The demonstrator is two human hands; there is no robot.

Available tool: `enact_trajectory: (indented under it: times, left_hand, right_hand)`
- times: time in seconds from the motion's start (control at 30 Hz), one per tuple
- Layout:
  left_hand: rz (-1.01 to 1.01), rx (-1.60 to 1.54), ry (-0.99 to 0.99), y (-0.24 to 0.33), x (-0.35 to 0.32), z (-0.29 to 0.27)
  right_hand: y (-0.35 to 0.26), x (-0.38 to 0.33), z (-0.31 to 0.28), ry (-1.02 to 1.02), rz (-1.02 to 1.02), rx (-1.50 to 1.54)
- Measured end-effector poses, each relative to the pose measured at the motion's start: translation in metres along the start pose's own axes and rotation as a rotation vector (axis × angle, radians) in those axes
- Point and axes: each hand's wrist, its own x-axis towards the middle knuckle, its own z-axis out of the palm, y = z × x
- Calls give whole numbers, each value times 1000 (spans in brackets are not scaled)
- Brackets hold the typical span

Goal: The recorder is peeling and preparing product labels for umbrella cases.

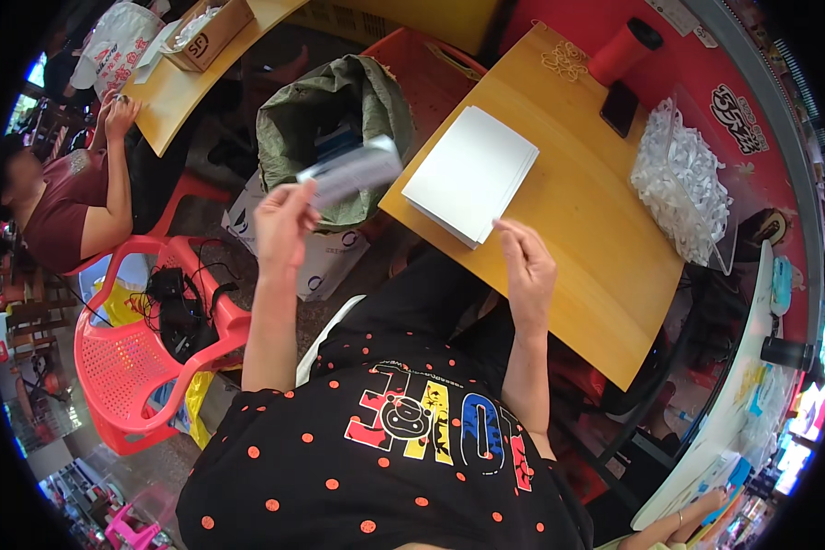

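My left hand [284, 225] is closed on the near end of a flat, pale rectangular packet [353, 172], smeared by motion. The packet hangs over the mouth of a grey-green woven sack [289, 128] with some dark bluish things inside. A stack of white paper sheets [472, 174] lies on the near left part of a yellow wooden table [582, 275]. Close by its near right corner is my right hand [528, 275], its fingers curled together. Whether those fingertips grip a sheet or anything small, I cannot make out.
On the table are a clear bin of white paper strips [683, 183], a black phone [620, 108], a red cylinder [625, 50] and rubber bands [565, 60]. To my left, a red plastic chair [137, 362] holds black cables. Another person [78, 206] sits at a second table.
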Motion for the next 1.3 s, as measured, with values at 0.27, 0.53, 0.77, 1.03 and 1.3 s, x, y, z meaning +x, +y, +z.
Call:
enact_trajectory:
  times: [0.27, 0.53, 0.77, 1.03, 1.3]
  left_hand:
    - [81, 387, 119, -37, 39, -18]
    - [-98, 260, -130, -45, -8, 0]
    - [-379, 76, -382, -10, -18, 40]
    - [-599, -254, -541, 3, -36, 74]
    - [187, 159, -847, 17, -74, 98]
  right_hand:
    - [-4, 15, 10, -178, -484, -721]
    - [17, 11, 16, -87, -674, -679]
    - [10, 3, 13, -17, -619, -487]
    - [-51, -42, -25, -276, -637, -85]
    - [-39, -44, -57, -35, 203, 649]
